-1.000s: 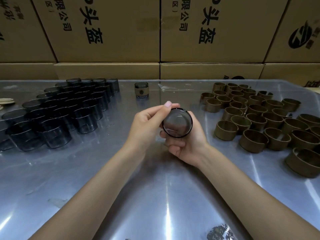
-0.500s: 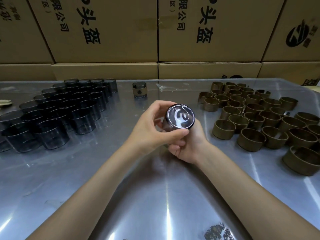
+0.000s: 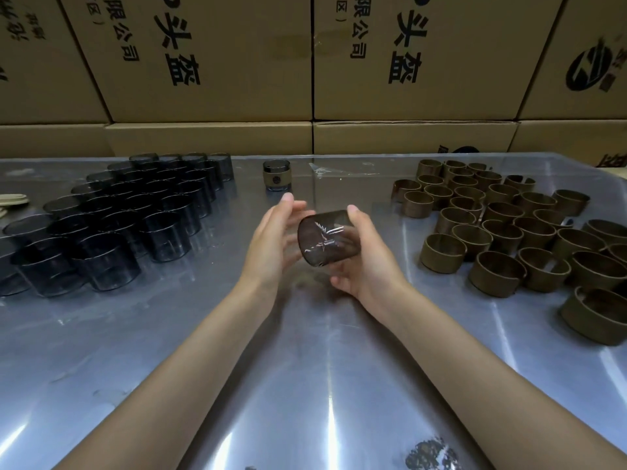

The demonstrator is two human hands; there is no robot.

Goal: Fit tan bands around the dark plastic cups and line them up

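A dark see-through cup [image 3: 327, 237] lies tilted on its side in the air above the table's middle. My right hand [image 3: 368, 266] holds it from the right, fingers under it and thumb on top. My left hand [image 3: 273, 244] is at its left end with fingers straight, about touching it. Several bare dark cups [image 3: 112, 215] stand packed together at the left. Several tan bands [image 3: 509, 228] lie at the right. One cup wearing a tan band [image 3: 277, 175] stands upright at the back centre.
The table [image 3: 305, 368] is shiny metal. Stacked cardboard boxes [image 3: 210, 62] form a wall along its far edge. A pale flat object [image 3: 12, 201] lies at the far left edge.
The cup has turned from facing me end-on to lying sideways. My left hand has let go of its grip and opened beside the cup; my right hand still holds it.
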